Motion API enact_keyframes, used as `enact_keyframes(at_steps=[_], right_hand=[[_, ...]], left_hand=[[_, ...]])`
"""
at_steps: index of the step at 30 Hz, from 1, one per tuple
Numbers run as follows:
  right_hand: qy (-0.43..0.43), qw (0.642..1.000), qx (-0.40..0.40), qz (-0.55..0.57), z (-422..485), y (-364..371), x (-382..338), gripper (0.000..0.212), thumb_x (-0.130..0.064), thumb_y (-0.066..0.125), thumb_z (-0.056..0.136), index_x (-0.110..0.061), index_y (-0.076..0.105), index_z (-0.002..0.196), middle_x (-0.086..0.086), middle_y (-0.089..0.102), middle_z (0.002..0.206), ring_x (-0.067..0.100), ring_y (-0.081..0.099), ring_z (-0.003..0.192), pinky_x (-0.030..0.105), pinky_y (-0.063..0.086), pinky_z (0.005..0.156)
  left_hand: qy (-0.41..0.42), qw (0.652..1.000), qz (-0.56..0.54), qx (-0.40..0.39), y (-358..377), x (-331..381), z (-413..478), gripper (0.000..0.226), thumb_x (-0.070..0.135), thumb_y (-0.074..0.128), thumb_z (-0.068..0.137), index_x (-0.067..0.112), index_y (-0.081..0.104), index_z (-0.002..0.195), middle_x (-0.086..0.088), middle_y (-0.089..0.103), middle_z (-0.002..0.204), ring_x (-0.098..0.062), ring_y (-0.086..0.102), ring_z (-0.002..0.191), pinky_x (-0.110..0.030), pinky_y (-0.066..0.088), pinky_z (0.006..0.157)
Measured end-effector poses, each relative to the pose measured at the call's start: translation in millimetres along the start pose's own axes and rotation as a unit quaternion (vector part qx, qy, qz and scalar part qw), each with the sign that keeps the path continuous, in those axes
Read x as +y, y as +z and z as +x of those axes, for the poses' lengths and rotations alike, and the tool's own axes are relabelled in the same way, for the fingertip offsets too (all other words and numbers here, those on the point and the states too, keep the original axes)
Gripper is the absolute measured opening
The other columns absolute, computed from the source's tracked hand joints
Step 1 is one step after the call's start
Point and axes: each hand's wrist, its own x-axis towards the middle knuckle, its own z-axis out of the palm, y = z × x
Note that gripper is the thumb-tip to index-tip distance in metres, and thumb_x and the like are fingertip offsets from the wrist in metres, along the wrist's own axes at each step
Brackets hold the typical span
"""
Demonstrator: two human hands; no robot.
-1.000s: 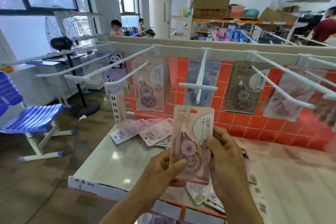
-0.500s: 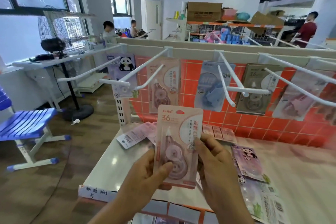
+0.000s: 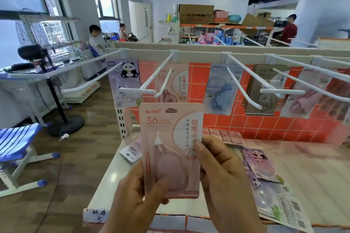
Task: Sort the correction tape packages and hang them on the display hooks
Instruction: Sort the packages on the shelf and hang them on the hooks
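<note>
I hold a pink correction tape package [image 3: 170,145] marked 36 upright in front of me. My left hand [image 3: 136,195] grips its lower left edge with the thumb across the front. My right hand [image 3: 219,168] pinches its right edge. Its hang hole sits just below the tip of a white display hook [image 3: 162,85], behind which a matching pink package [image 3: 174,81] hangs. Other hooks carry a purple panda package [image 3: 125,79], a blue package [image 3: 219,89], a brown package [image 3: 265,90] and a pale pink package [image 3: 303,98].
Loose packages lie on the white table [image 3: 312,176]: purple panda ones [image 3: 259,162] at right, pink ones [image 3: 223,135] near the orange tiled back wall [image 3: 236,123]. A blue chair [image 3: 17,143] and a standing fan [image 3: 37,54] are at left. People sit and stand in the background.
The pink package has risen toward the hook with the matching pink package, both hands still on it. The view has shifted so the hooks appear closer and further right.
</note>
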Motion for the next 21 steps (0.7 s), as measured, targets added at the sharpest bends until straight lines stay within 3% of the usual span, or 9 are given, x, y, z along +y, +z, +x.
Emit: enact_keyframes(at_steps=[2,6,10,16,21], right_hand=[[-0.016,0.999,-0.003,-0.027,-0.4,7.0,1.4,0.021,-0.022,0.057,0.072,-0.026,0.077,0.077,0.004,0.075,0.086,0.014,0.07,0.08,0.029,0.058,0.072],[-0.023,0.999,-0.007,-0.046,0.1,19.7,2.4,0.023,-0.027,0.056,0.076,-0.03,0.075,0.089,0.001,0.074,0.097,0.019,0.069,0.096,0.041,0.052,0.089],[-0.048,0.997,0.012,-0.058,-0.1,29.8,6.1,0.024,-0.024,0.054,0.083,-0.035,0.075,0.085,-0.003,0.074,0.095,0.014,0.069,0.095,0.036,0.054,0.086],[-0.048,0.997,0.021,-0.054,2.2,36.2,11.5,0.02,-0.028,0.055,0.077,-0.032,0.074,0.081,0.0,0.074,0.091,0.02,0.07,0.091,0.04,0.057,0.083],[-0.058,0.996,0.041,-0.058,3.3,39.5,14.6,0.019,-0.032,0.056,0.074,-0.033,0.074,0.078,0.002,0.074,0.092,0.024,0.069,0.094,0.049,0.053,0.089]], left_hand=[[0.023,1.0,0.017,0.009,-2.3,5.8,-0.1,0.048,0.066,0.073,0.054,0.056,0.064,0.101,0.005,0.074,0.086,-0.024,0.071,0.067,-0.028,0.054,0.047],[0.042,0.998,0.025,0.028,-8.1,12.9,1.0,0.038,0.051,0.062,0.062,0.059,0.062,0.099,0.005,0.074,0.086,-0.028,0.07,0.071,-0.029,0.053,0.043],[0.024,0.999,0.0,0.032,-11.9,13.3,4.6,0.035,0.049,0.062,0.062,0.049,0.066,0.097,-0.003,0.073,0.086,-0.031,0.068,0.066,-0.027,0.049,0.039],[0.001,1.0,-0.015,0.026,-18.1,12.5,8.0,0.049,0.049,0.063,0.061,0.028,0.063,0.105,-0.004,0.073,0.085,-0.025,0.069,0.065,-0.024,0.047,0.041],[-0.016,1.0,-0.017,0.014,-21.1,13.5,10.5,0.033,0.052,0.063,0.061,0.041,0.066,0.092,-0.006,0.071,0.085,-0.025,0.067,0.063,-0.024,0.047,0.042]])
